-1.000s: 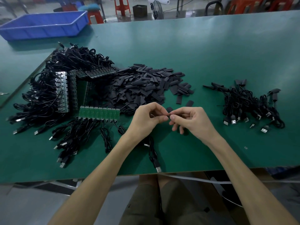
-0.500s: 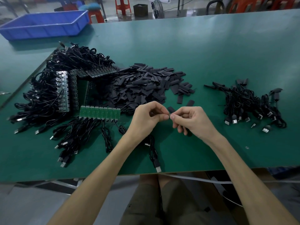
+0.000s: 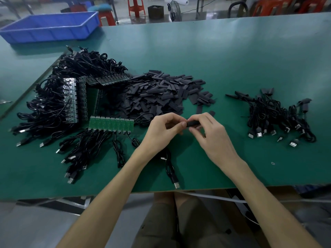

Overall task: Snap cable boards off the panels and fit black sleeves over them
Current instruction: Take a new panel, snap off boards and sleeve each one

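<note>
At the near edge of a green worktable (image 3: pixel 232 59), a person's two bare hands meet over the mat, working a single black sleeve (image 3: pixel 193 124). The right hand (image 3: pixel 209 136) pinches the short tube between thumb and forefinger, its other fingers loosely curled beneath. The left hand (image 3: pixel 161 129), fingers curled tight with the thumb tip pressed to the sleeve's left end, grips the end of a black cable (image 3: pixel 170 169); the small board itself is hidden by the fingers. That cable trails from under the left wrist toward 6 o'clock, its metal USB plug (image 3: pixel 176 185) lying just inside the table edge. Directly at 12 o'clock from the hands lies a loose pile of flat black sleeves (image 3: pixel 161 93). At 9 o'clock of the left hand, a green panel (image 3: pixel 111 123) lies flat, its cables fanned out toward the near edge. Farther out at 10 o'clock, a heap of stacked panels and tangled cables (image 3: pixel 71 97) covers the mat. At 3 o'clock, well apart from the right hand, sits a smaller cluster of sleeved cables (image 3: pixel 275 115). A blue bin (image 3: pixel 52 25) rests on the far corner at 11 o'clock.
</note>
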The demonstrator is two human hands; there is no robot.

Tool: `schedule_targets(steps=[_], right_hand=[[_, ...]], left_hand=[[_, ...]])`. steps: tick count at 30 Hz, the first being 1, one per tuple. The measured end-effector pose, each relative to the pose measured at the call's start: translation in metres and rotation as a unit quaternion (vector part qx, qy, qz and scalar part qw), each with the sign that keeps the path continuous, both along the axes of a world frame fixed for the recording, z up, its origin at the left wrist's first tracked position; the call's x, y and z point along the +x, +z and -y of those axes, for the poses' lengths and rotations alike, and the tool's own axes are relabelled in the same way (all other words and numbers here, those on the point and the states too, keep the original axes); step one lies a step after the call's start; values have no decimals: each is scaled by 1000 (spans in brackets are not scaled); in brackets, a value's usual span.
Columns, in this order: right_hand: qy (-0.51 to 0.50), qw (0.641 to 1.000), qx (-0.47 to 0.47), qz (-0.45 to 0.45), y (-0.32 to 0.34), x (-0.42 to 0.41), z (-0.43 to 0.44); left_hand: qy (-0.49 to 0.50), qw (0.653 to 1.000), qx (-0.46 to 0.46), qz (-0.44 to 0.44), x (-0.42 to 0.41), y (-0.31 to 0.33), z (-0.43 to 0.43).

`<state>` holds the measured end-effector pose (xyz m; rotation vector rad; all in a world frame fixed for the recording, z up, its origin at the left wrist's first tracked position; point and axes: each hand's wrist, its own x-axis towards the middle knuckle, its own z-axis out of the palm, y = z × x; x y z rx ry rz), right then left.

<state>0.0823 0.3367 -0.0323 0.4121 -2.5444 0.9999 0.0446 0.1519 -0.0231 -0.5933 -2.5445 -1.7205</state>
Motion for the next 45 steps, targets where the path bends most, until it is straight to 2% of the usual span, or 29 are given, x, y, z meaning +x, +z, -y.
schedule_targets(steps=[3, 6, 18, 28, 37, 41, 45], right_hand=[[-18, 996, 57, -60, 3, 4, 2], [-29, 991, 98, -84, 4, 6, 5], [-35, 983, 163, -83, 0, 5, 7], [-14, 987, 144, -68, 1, 5, 7], [2, 991, 120, -61, 2, 8, 8], [11, 990, 122, -65, 3, 10, 8], [19, 990, 120, -66, 5, 10, 8]], left_hand=[[-6, 1000, -4, 1, 0, 0, 0], [-9, 1000, -7, 0, 0, 0, 0], [-11, 998, -59, -4, 0, -4, -2], [-15, 999, -52, 8, -1, -3, -1], [-20, 999, -5, 34, 0, -1, 1], [-10, 996, 54, 75, 0, -2, 2], [-25, 995, 61, 79, -1, -2, 2]])
